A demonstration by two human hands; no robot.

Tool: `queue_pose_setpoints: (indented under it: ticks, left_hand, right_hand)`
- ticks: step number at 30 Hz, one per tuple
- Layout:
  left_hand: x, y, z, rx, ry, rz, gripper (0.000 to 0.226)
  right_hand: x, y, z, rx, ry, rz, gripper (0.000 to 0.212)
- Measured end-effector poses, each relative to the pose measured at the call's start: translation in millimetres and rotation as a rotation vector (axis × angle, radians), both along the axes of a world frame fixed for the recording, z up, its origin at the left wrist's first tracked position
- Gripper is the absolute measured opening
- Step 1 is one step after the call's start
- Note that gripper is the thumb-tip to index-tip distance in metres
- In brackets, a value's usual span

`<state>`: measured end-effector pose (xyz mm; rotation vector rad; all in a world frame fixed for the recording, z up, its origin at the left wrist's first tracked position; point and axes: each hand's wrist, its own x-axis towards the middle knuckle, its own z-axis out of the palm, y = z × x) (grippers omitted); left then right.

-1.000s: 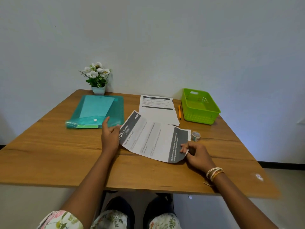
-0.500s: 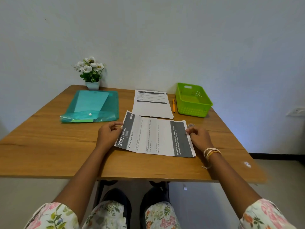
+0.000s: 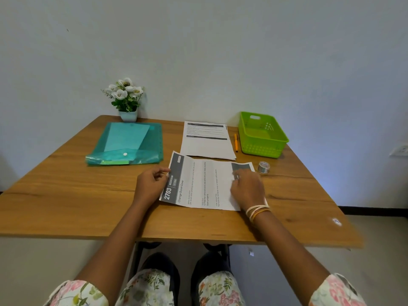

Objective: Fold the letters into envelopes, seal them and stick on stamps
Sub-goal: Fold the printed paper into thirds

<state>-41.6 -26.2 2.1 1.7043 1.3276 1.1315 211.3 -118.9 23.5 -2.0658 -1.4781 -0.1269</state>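
Observation:
A printed letter (image 3: 203, 184) headed "2703 Bedroom" lies sideways on the wooden table (image 3: 66, 195) in front of me. My left hand (image 3: 150, 186) pinches its left short edge between thumb and fingers. My right hand (image 3: 248, 188) rests on top of the letter's right end, fingertips touching the dark band there and covering much of it. A teal plastic folder (image 3: 128, 144) holding lighter envelopes lies at the back left. A small roll of patterned tape (image 3: 263, 167) stands just right of the letter.
More printed sheets (image 3: 207, 140) lie behind the letter. An orange pen (image 3: 235, 142) lies between them and a green plastic basket (image 3: 262, 135) at the back right. A small pot of white flowers (image 3: 127, 98) stands against the wall.
The letter has been squared up in front of me. My right hand left the right edge and slid onto the sheet. My left hand moved from lying flat to pinching the left edge.

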Motion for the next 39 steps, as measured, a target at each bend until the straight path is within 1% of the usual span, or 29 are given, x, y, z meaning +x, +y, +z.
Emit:
queue_pose_setpoints:
  ticks: [2,5,8,10,13,15,17,19,21,25,28,30,32,33,37,39]
  left_hand:
    - [0,-1,0,-0.007,-0.004,-0.003,0.017]
    - [-1,-2,0,-0.01,-0.004,-0.004,0.016]
    - [0,-3,-1,-0.006,-0.004,0.003,0.018]
    - [0,-3,-1,-0.012,-0.028,0.0,0.022]
    - [0,-3,1,-0.02,-0.101,-0.044,0.035]
    - [2,-3,2,-0.037,-0.117,-0.097,0.043]
    - [5,-4,0,-0.042,-0.056,-0.157,0.048]
    - [11,-8,-3,-0.042,0.018,-0.206,0.049]
    - [17,-13,-4,-0.015,0.121,-0.228,0.048]
    - [26,-22,2,0.056,0.401,-0.246,0.047]
    - [29,-26,1,0.141,0.596,-0.296,0.046]
    - [30,-26,-2,0.19,0.711,-0.319,0.045]
    - [32,-27,-3,0.225,0.819,-0.325,0.044]
    - [33,-28,-4,0.238,0.848,-0.322,0.044]
    - [34,-28,-5,0.244,0.862,-0.314,0.045]
    - [33,-27,-5,0.237,0.84,-0.308,0.045]
  right_hand:
    - [-32,0,-8,-0.077,0.03,0.131,0.035]
    - [-58,6,-22,-0.198,-0.011,0.241,0.049]
    - [-65,10,-30,-0.272,-0.057,0.262,0.054]
    - [-65,10,-33,-0.278,-0.074,0.259,0.054]
    - [-65,11,-36,-0.269,-0.093,0.254,0.054]
    - [-65,11,-36,-0.257,-0.094,0.25,0.054]
    - [-66,11,-36,-0.249,-0.078,0.259,0.053]
    - [-65,11,-37,-0.221,-0.016,0.277,0.05]
    - [-63,10,-36,-0.13,0.107,0.281,0.044]
    - [-61,5,-24,0.051,0.479,0.232,0.031]
    - [-60,4,-17,0.117,0.655,0.19,0.031]
    - [-60,2,-13,0.101,0.74,0.203,0.033]
    - [-59,1,-7,0.044,0.745,0.24,0.035]
    - [-58,1,-3,0.007,0.705,0.243,0.037]
    - [-51,15,4,-0.17,0.508,0.104,0.052]
    - [-49,22,1,-0.247,0.507,0.055,0.055]
